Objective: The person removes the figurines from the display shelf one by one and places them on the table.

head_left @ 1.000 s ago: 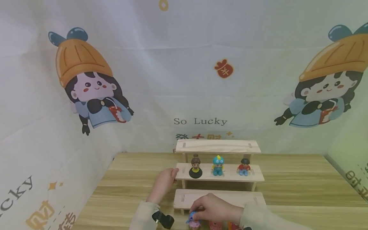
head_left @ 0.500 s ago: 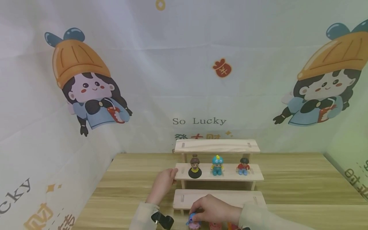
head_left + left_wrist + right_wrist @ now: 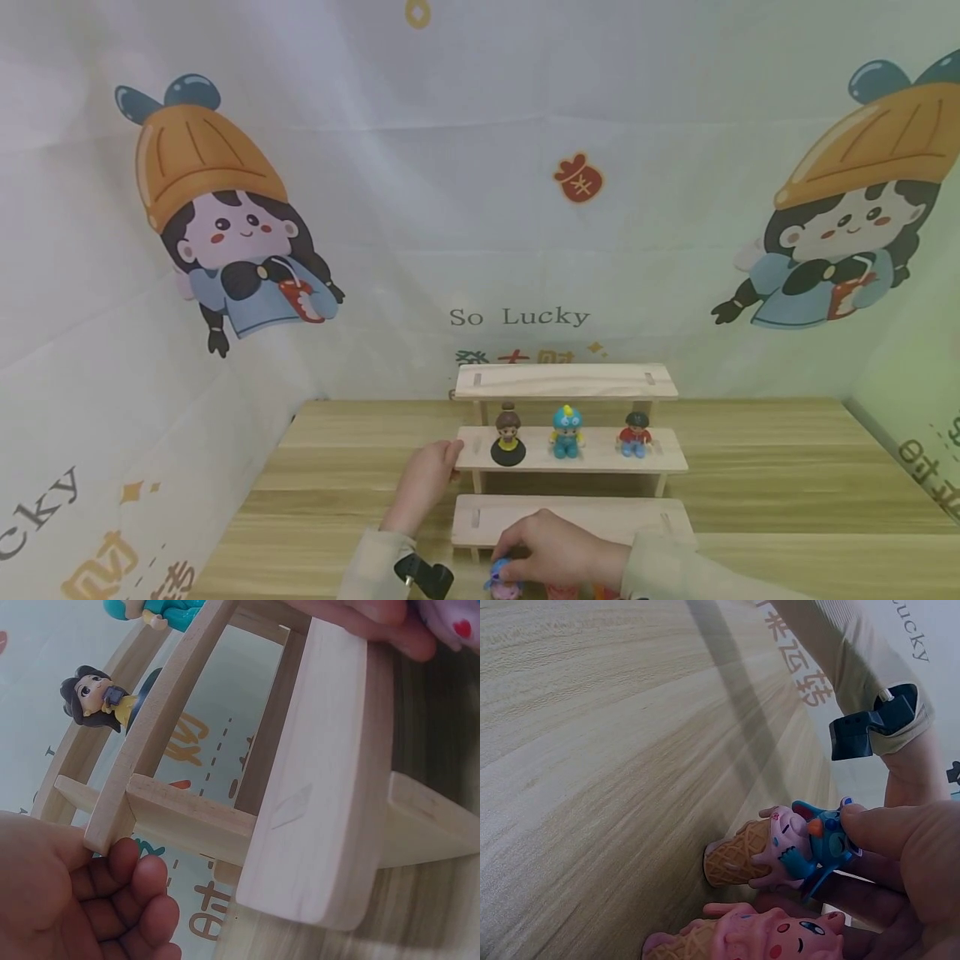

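Nearly nothing moved: right hand (image 3: 558, 550) pinches figurine (image 3: 791, 855) in front of shelf (image 3: 600, 456); left hand (image 3: 423, 483) grips shelf. Probably light, rigid, smooth; hold by head (image 3: 829, 844).

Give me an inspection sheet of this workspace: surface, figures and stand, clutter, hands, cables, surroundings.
Surface: wood-grain table, streaked lighter and darker.
Job's things: three-tier wooden stand; on its middle tier are a brown-haired figure, a teal-hatted figure and a black-haired figure. In front of the stand: a blue cone figure with a pink cone figure beside it.
Clutter: red-orange thing at the head view's lower edge, mostly hidden; cannot identify it.
Hands: left hand grips the middle tier's left end; right hand pinches the blue cone figure's head.
Cables: nothing seen.
Surroundings: pale backdrop printed with cartoon characters and "So Lucky" lettering.
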Motion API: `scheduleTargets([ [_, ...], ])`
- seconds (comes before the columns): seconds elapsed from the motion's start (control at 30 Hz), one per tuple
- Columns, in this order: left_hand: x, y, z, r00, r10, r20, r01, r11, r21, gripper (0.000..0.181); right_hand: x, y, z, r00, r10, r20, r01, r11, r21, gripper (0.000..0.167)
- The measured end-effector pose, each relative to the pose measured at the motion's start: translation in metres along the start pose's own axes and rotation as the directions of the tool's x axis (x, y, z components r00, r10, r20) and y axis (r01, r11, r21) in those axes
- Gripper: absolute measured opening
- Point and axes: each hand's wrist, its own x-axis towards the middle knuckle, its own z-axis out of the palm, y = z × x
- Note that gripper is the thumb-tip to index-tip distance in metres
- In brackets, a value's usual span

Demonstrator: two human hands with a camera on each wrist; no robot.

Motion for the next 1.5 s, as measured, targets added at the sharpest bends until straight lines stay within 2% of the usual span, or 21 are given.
scheduleTargets([
  [0.33,0.001,0.002,0.000,1.000,-0.004,0.006,0.004,1.000,-0.014,0.036,0.000,0.000,-0.002,1.000,0.004,0.003,-0.004,1.000,-0.027,0.015],
  [0.6,0.001,0.002,-0.001,1.000,-0.010,0.017,0.010,1.000,-0.023,0.036,-0.003,0.001,-0.002,1.000,-0.020,-0.013,0.019,0.999,-0.041,0.015],
  [0.8,0.001,0.001,0.000,1.000,0.005,0.007,-0.005,1.000,-0.017,0.036,-0.006,0.004,-0.005,0.998,-0.052,-0.038,0.052,0.999,-0.015,0.017],
  [0.93,0.002,-0.001,0.001,1.000,0.003,0.007,-0.003,1.000,-0.012,0.036,-0.009,0.005,-0.011,0.998,-0.020,-0.055,0.022,1.000,0.019,0.018],
  [1.07,0.002,-0.002,0.002,1.000,-0.005,0.008,0.005,1.000,-0.007,0.036,-0.016,0.007,-0.018,0.997,0.034,-0.075,-0.030,0.998,0.063,0.017],
  [1.33,0.003,-0.002,0.000,1.000,-0.003,0.006,0.003,1.000,-0.022,0.037,-0.036,0.016,-0.030,0.982,0.032,-0.186,-0.022,0.998,0.058,0.016],
  [1.5,0.003,0.000,0.000,1.000,0.004,0.004,-0.004,1.000,-0.013,0.037,-0.056,0.022,-0.040,0.971,0.037,-0.237,-0.027,0.999,0.043,0.016],
])
